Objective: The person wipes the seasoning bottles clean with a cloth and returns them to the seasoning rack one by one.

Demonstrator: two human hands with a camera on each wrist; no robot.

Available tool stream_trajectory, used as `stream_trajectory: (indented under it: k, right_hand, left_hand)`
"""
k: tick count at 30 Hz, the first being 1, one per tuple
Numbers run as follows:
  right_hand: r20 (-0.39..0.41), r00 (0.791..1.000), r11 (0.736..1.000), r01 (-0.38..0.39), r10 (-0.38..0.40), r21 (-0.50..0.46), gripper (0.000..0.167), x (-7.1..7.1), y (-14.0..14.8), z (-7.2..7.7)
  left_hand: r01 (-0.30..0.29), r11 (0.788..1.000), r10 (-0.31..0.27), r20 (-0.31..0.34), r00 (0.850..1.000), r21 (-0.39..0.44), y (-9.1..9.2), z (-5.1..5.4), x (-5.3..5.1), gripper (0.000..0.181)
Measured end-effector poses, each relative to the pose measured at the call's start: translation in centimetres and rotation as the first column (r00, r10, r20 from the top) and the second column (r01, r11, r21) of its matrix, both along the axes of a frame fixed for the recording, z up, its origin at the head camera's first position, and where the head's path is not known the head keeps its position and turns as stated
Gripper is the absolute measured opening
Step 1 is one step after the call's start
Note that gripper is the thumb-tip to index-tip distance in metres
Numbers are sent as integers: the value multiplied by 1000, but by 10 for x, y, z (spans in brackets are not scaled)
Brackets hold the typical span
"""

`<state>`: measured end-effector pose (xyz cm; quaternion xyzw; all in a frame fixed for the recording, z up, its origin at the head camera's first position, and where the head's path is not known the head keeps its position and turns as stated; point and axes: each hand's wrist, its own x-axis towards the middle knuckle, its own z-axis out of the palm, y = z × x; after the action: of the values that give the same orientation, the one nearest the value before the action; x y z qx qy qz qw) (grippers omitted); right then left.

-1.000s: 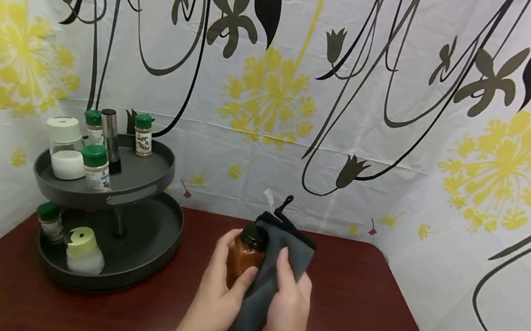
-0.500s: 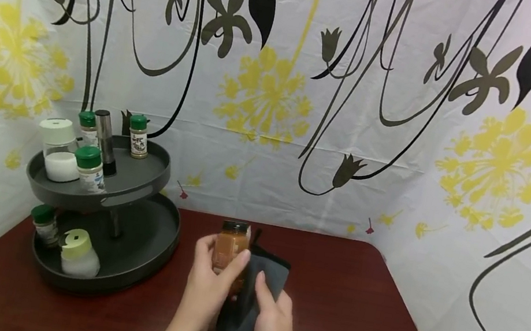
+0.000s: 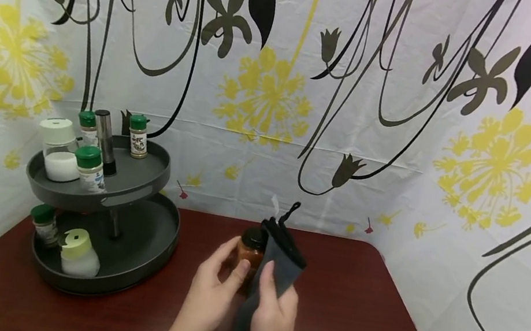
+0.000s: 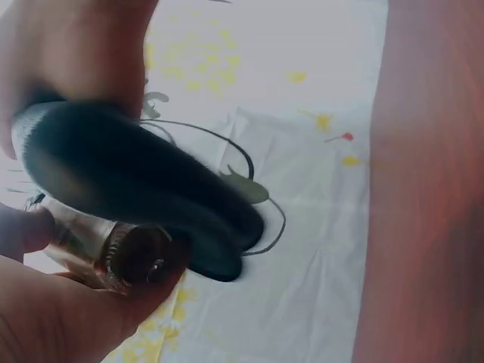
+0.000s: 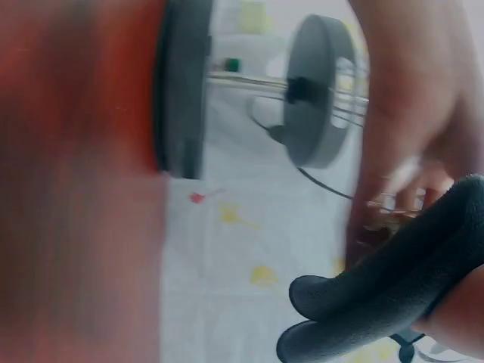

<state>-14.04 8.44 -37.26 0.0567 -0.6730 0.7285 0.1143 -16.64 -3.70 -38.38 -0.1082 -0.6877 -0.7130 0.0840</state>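
In the head view, my left hand (image 3: 212,294) grips a small jar (image 3: 249,255) with a black lid and orange-brown contents. Beside it, my right hand (image 3: 275,319) pinches a folded dark grey cloth (image 3: 281,262) with black edging and a hanging loop, its thumb on the near face. The cloth lies along the jar's right side and covers part of it. From the left wrist, the folded cloth (image 4: 128,170) appears close above the glass jar (image 4: 83,238). Most of the jar is hidden behind the cloth (image 5: 386,291) in the right wrist view.
A two-tier dark grey turntable rack (image 3: 105,273) stands at the left of the reddish-brown table (image 3: 351,314). Several green-capped spice bottles (image 3: 138,137), a white-lidded jar (image 3: 59,151) and a yellow-lidded shaker (image 3: 79,254) stand on it. A flower-patterned sheet (image 3: 253,175) hangs behind.
Half a second ago the jar faced me further left and the cloth hung lower. Now the jar has turned and shifted right, and the cloth has risen, its loop pointing up.
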Motion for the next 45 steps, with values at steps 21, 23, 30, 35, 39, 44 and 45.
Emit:
stream_trajectory:
  k: [21,23,30,35,39,44,45]
  right_hand:
    - [35,999,995,-17,20,-97,67,-1,-5,8]
    - [76,997,996,-28,35,-85,66,-3,-7,-2]
    - [315,934,984,-139,167,-110,62,-23,-1,-12]
    - [213,971,985,-76,109,-157,63,-21,-1,13]
    - [15,1000,986,-4,7,-168,64,-9,-8,18]
    - [13,1000,986,-22,25,-166,57,-6,-15,-10]
    - [60,996,986,-49,59,-161,57,-7,-15,-16]
  left_hand:
    - [-22,999,22,0,1000,-48,-3,7,-3,49]
    - [-53,998,53,-4,999,-45,-4,7,-3,49]
    - [-106,991,108,23,994,-81,-6,-1,-4,49]
    - [-85,991,91,59,994,-103,-4,-6,-2,52]
    - [-67,995,70,50,996,-76,-3,-2,0,50]
    - [-120,992,120,-5,993,-40,-8,5,0,50]
    - [-134,990,134,-5,991,-38,-9,6,0,51]
